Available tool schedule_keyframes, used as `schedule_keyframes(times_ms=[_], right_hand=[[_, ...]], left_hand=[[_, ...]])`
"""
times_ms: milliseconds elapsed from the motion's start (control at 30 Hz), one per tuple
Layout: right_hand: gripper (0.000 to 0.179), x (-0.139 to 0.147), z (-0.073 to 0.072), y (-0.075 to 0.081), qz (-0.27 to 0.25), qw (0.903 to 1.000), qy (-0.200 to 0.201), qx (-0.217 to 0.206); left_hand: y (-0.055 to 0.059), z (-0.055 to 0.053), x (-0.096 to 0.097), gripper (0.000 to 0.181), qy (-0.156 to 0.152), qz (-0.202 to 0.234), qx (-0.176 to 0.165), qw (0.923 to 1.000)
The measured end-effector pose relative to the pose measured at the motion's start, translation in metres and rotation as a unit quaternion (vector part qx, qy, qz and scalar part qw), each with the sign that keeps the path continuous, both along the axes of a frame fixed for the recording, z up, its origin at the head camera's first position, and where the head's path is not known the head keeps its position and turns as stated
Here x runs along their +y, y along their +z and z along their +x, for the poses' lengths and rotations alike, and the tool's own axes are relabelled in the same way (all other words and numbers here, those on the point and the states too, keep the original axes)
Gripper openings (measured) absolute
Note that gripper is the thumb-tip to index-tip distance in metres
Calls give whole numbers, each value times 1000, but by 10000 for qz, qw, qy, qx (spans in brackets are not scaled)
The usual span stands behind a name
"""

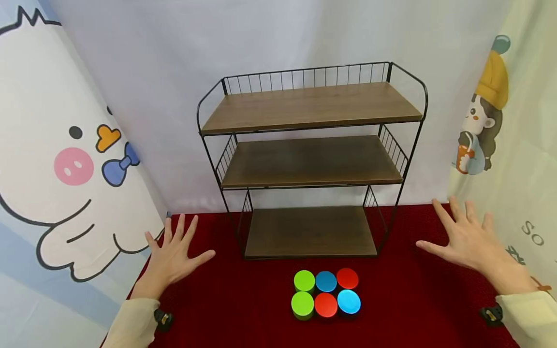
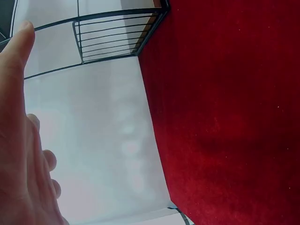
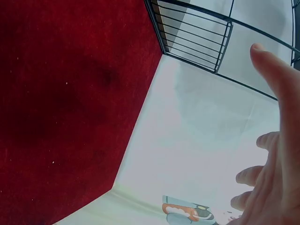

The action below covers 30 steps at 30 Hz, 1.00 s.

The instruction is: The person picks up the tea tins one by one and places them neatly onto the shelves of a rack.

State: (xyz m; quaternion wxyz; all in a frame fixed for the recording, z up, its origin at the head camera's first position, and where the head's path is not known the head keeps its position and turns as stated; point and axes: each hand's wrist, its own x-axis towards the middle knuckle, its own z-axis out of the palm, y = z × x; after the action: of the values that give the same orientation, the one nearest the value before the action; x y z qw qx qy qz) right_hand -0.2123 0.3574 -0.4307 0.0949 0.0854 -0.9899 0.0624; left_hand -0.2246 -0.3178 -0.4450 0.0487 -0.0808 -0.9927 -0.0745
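My left hand [image 1: 171, 258] is held over the red cloth, left of the rack, with fingers spread and nothing in it. On the other side my right hand [image 1: 467, 241] is spread the same way, also holding nothing. Between them, in front of the rack, several round-topped pieces stand in two rows. The back row has a green piece [image 1: 304, 281], a blue piece [image 1: 326, 281] and a red piece [image 1: 347, 278]. In front are a green piece [image 1: 302, 305], a red piece [image 1: 325, 305] and a light blue piece [image 1: 349, 302]. Neither hand touches them.
A black wire rack with three brown shelves stands at the back; its top shelf [image 1: 311, 106], middle shelf [image 1: 311, 159] and bottom shelf [image 1: 311, 232] bear nothing. Red cloth [image 1: 235, 309] covers the table. Printed curtains [image 1: 56, 121] hang at the sides, and a white curtain behind.
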Motion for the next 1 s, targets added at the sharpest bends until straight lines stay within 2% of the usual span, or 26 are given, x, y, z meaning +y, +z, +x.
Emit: schedule_keyframes(times_ms=[133,233,433,533,633,767,1000], right_hand=[[114,-8,0,-2,107,9999,24,44],[114,-15,-1,-2,96,9999,19,52],[113,-25,-10,4,134,9998,142,-56],[113,-28,-14,5,111,9998,165,-59],[113,-29,-15,5,77,9998,173,-34],[113,-32,-12,3,15,9998,180,-22],[113,-36,-3,-2,-119,9996,224,-159]], left_hand=[[-2,-1,-4,103,33,183,-4,9998],[-3,-6,-2,102,-37,501,1,9987],[-2,-26,11,96,-517,1181,300,9912],[-2,-35,21,90,-845,1593,452,9826],[-3,-39,30,87,-1065,1994,409,9733],[-3,-38,40,82,-1125,2474,457,9613],[0,-36,55,73,-1324,3008,933,9398]])
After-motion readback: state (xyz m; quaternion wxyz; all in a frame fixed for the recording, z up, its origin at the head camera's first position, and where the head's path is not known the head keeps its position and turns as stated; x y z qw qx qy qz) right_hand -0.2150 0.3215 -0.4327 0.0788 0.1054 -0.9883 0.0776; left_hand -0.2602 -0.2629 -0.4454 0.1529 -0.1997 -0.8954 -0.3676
